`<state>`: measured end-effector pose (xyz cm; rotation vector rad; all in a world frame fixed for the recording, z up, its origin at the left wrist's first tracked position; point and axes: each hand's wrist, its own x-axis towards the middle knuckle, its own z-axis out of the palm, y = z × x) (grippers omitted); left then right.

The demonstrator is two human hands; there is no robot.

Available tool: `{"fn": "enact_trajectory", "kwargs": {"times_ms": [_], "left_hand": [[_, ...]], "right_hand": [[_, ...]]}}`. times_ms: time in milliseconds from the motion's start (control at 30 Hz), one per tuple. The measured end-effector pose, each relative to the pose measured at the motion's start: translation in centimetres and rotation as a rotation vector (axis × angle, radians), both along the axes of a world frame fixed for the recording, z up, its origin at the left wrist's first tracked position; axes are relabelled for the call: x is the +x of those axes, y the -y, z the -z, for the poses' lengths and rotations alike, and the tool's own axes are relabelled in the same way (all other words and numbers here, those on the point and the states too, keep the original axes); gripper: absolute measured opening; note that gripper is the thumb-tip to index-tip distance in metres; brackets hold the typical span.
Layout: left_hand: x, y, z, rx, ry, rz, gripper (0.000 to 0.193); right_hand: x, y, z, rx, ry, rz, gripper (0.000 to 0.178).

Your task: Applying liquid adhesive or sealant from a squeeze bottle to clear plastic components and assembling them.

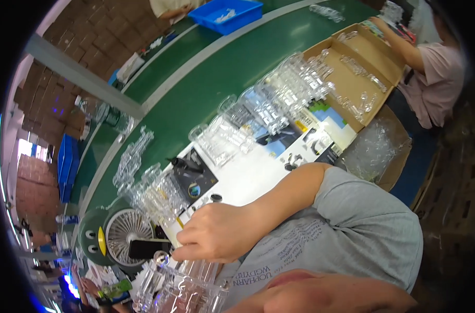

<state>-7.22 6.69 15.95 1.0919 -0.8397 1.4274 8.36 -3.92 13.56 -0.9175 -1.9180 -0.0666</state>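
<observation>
My right hand [211, 235] reaches in from the right with its fingers curled together. Its fingertips are just above a clear plastic part [164, 289] at the bottom of the view; what they pinch, if anything, is hidden. Through that part shows the skin of my left hand [191, 284], which seems wrapped around it, though most of its fingers are hidden. Beyond my right hand, a cluster of clear plastic parts [156, 195] stands on printed sheets. A green fan [125, 235] with a white grille lies to the left, a dark phone-like rectangle [149, 249] in front of it.
More clear parts [222, 138] line up along the green table [196, 99]. An open cardboard box [373, 65] holds several others at the far right, near another person [430, 73]. Plastic bottles [107, 115] stand at left. A blue bin [227, 15] sits at the back.
</observation>
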Motion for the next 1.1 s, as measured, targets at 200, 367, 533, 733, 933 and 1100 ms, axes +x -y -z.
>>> {"fn": "enact_trajectory", "kwargs": {"times_ms": [200, 367, 533, 733, 933, 1100], "left_hand": [[-4.0, 2.4, -0.3, 0.032, 0.028, -0.161, 0.054], [-5.0, 4.1, -1.6, 0.089, 0.1, -0.234, 0.051], [0.3, -0.5, -3.1, 0.039, 0.156, -0.215, 0.076], [1.4, -0.2, -2.7, -0.325, -0.125, -0.68, 0.071], [2.1, -2.1, -2.3, -0.173, -0.006, -0.235, 0.067], [2.5, -2.6, -2.0, 0.144, -0.009, -0.113, 0.064]], "right_hand": [[1.3, 0.1, -0.4, -0.118, 0.055, -0.063, 0.024], [1.3, 0.3, -1.2, -0.101, 0.029, 0.03, 0.027], [3.0, -1.0, -1.5, 0.043, 0.026, 0.283, 0.03], [4.4, -1.8, -2.1, 0.123, -0.058, 0.554, 0.06], [4.7, -3.2, -1.5, 0.008, -0.008, 0.537, 0.055], [5.6, -4.1, -1.6, -0.242, 0.159, 0.367, 0.049]]}}
